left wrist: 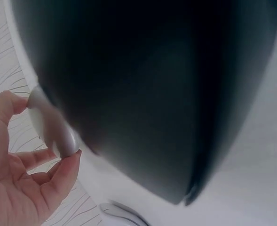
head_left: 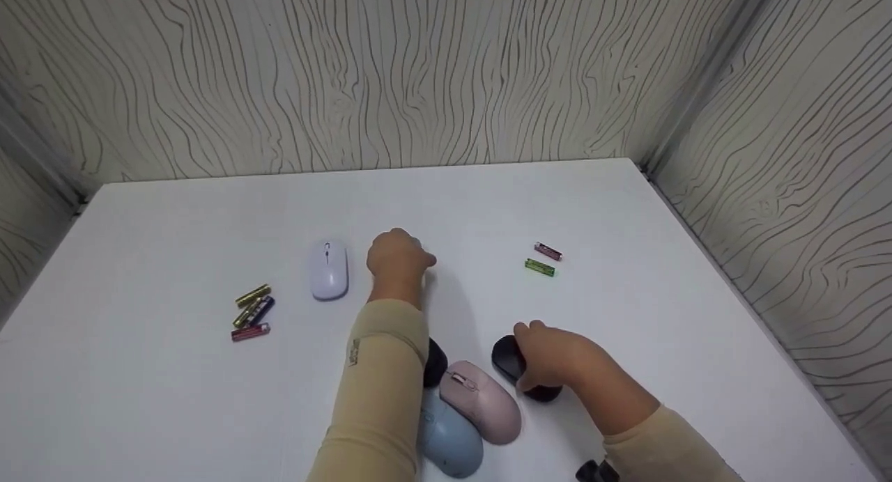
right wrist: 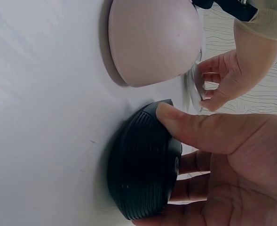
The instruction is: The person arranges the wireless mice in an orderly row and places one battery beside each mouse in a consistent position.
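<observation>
My left hand (head_left: pixel 398 259) reaches far over the white table, to the right of a lavender mouse (head_left: pixel 328 269). A pale, glossy computer mouse (left wrist: pixel 53 125) is held between its thumb and fingers; in the head view the hand hides that mouse. Nearer the front, my right hand (head_left: pixel 557 356) grips a black mouse (right wrist: pixel 143 165) by its sides, thumb on one side and fingers on the other. Left of it lie a pink mouse (head_left: pixel 482 402), a blue mouse (head_left: pixel 451 437) and another black mouse (head_left: pixel 435 363), the last partly behind my left sleeve.
On the left lie several batteries (head_left: pixel 251 332) in a loose group. A red battery (head_left: pixel 548 251) and a green battery (head_left: pixel 540 267) lie at the right. Wood-patterned panels (head_left: pixel 348 78) stand behind and beside the table (head_left: pixel 174 398). A large dark shape (left wrist: pixel 129 117) fills much of the left wrist view.
</observation>
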